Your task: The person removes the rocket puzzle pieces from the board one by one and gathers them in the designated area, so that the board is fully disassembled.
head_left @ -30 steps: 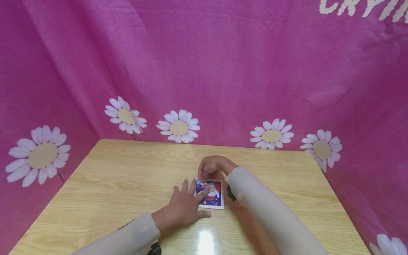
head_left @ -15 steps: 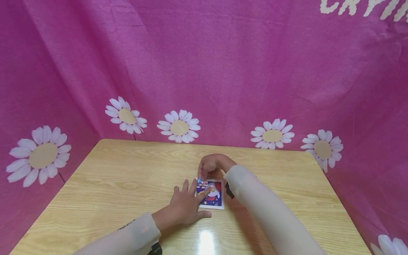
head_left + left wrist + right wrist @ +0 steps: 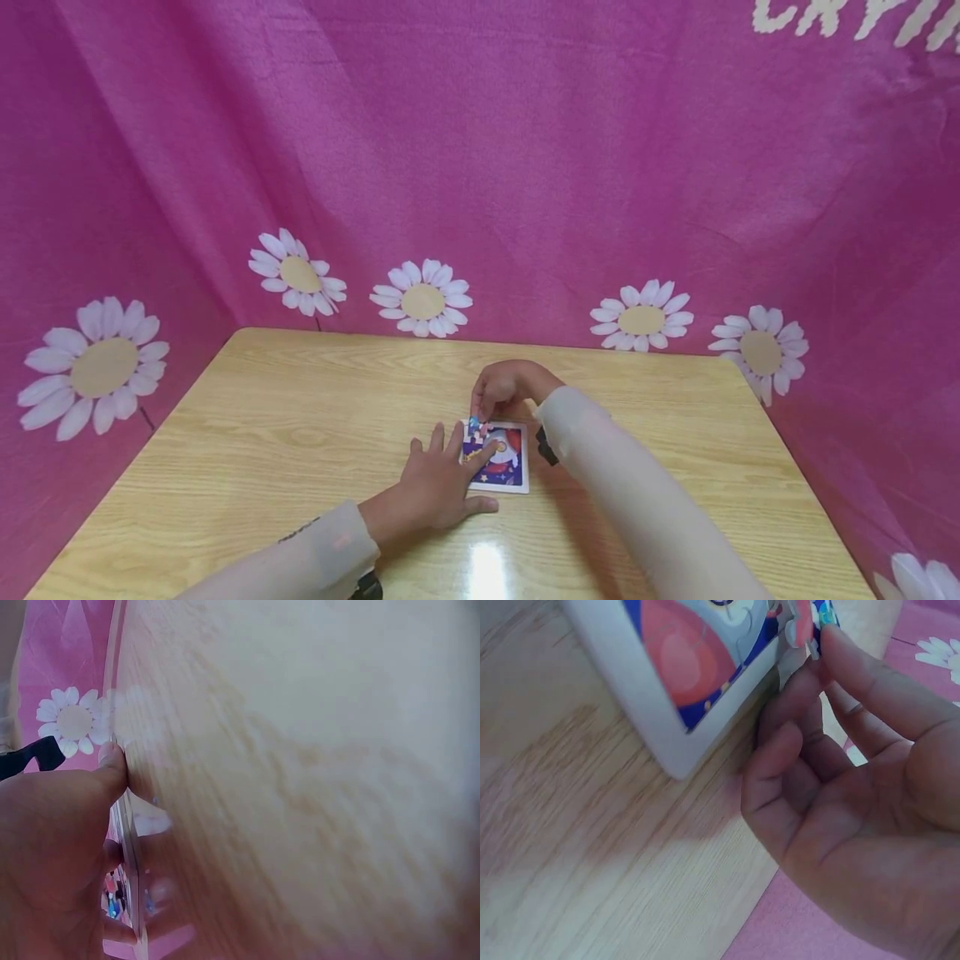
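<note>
A jigsaw puzzle (image 3: 508, 477) in a white frame lies on the wooden table, its picture dark blue with a white and red figure. My left hand (image 3: 435, 483) rests with fingers spread across the puzzle's left side, the index finger over the picture and the thumb on the table by the near edge. At the far left corner my right hand (image 3: 501, 392) pinches joined jigsaw pieces (image 3: 802, 626), blue and pink, between thumb and finger. They are tilted up from the frame in the right wrist view. Part of the picture is hidden under my left fingers.
The wooden table (image 3: 300, 400) stretches out around the puzzle, with a glare spot near its front. A pink curtain (image 3: 525, 167) with printed daisies stands behind and at both sides. Each wrist wears a black strap (image 3: 547, 447).
My right hand has shifted slightly to the right, and the pinched jigsaw pieces have tilted and turned with it. My left hand stays in place on the puzzle.
</note>
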Tool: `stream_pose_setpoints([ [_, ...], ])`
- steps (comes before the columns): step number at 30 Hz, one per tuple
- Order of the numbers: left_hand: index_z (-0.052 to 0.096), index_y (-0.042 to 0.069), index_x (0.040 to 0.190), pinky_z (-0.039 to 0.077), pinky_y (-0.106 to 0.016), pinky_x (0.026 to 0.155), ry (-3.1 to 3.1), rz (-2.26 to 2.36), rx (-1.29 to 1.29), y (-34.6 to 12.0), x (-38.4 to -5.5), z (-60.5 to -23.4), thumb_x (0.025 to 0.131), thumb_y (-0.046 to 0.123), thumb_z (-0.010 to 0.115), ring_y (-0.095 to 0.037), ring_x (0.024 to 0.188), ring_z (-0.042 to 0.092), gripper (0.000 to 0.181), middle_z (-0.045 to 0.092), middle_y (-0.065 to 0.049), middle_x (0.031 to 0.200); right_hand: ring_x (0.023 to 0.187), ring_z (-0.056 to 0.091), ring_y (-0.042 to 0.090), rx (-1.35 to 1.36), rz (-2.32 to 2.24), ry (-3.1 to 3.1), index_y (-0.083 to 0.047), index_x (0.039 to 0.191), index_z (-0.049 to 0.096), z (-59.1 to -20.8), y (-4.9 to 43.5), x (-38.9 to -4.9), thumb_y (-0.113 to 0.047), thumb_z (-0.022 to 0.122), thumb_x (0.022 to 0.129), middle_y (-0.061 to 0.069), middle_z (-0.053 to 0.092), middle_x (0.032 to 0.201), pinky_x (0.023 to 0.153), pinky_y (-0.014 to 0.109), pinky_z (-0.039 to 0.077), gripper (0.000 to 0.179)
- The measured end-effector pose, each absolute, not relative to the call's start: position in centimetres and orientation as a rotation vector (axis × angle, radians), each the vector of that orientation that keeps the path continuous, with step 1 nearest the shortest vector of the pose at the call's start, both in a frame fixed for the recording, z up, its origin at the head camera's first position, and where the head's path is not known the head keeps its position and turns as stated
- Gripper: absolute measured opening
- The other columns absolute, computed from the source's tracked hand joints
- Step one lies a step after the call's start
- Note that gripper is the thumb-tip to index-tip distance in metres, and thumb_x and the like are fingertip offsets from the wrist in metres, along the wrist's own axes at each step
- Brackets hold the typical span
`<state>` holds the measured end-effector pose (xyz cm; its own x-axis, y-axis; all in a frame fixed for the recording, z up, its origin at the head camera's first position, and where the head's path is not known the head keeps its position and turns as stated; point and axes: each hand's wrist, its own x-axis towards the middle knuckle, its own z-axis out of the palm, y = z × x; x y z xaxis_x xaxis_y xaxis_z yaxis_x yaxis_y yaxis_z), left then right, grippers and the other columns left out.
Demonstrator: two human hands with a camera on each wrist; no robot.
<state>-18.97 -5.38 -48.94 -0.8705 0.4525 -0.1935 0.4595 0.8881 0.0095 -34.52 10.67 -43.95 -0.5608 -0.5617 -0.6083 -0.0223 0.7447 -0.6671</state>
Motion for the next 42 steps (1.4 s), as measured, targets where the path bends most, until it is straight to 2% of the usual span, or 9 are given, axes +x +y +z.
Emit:
stream_pose_setpoints([
  [7,0.028,0.045,0.162,0.034,-0.072,0.109,2.863,-0.054,0.691,-5.4,-19.1,-49.1,0.088,0.087,0.04,-0.052,0.15,0.028,0.086,0.028,-0.02,0.167,0.081,0.062,0.014,-0.467,-0.84,2.042,0.005,0.101,0.074,-44.0,12.1,-34.5,0.008,0.062,0.093,0.005,0.069,0.086,0.081,0.03,0.056,0.015],
  [14,0.028,0.045,0.162,0.036,-0.07,0.108,2.877,-0.068,0.706,-5.4,-19.0,-49.1,0.088,0.087,0.04,-0.051,0.149,0.03,0.086,0.03,-0.021,0.166,0.082,0.063,0.013,-0.458,-0.901,2.056,0.009,0.103,0.071,-44.4,14.1,-34.8,0.012,0.059,0.092,0.005,0.069,0.085,0.084,0.029,0.056,0.017],
  [25,0.028,0.045,0.162,0.037,-0.07,0.108,2.877,-0.073,0.708,-5.4,-19.0,-49.0,0.088,0.088,0.04,-0.051,0.149,0.03,0.086,0.031,-0.02,0.166,0.077,0.062,0.011,-0.417,-1.017,2.091,0.008,0.103,0.074,-45.3,17.9,-35.0,0.009,0.064,0.092,0.003,0.073,0.084,0.075,0.026,0.053,0.014],
  [34,0.028,0.044,0.162,0.037,-0.07,0.108,2.872,-0.085,0.703,-5.4,-19.0,-48.9,0.088,0.087,0.039,-0.051,0.149,0.03,0.086,0.03,-0.02,0.166,0.079,0.067,0.011,-0.423,-1.049,2.154,0.009,0.105,0.075,-45.5,20.7,-34.5,0.006,0.066,0.094,0.007,0.077,0.087,0.078,0.028,0.056,0.014],
  [42,0.028,0.045,0.162,0.037,-0.07,0.108,2.874,-0.074,0.7,-5.3,-18.9,-48.8,0.087,0.087,0.041,-0.051,0.149,0.03,0.087,0.03,-0.02,0.166,0.075,0.061,0.01,-0.453,-1.044,2.265,0.009,0.103,0.076,-45.9,22.7,-34.2,0.005,0.067,0.093,0.006,0.076,0.088,0.074,0.026,0.054,0.013],
])
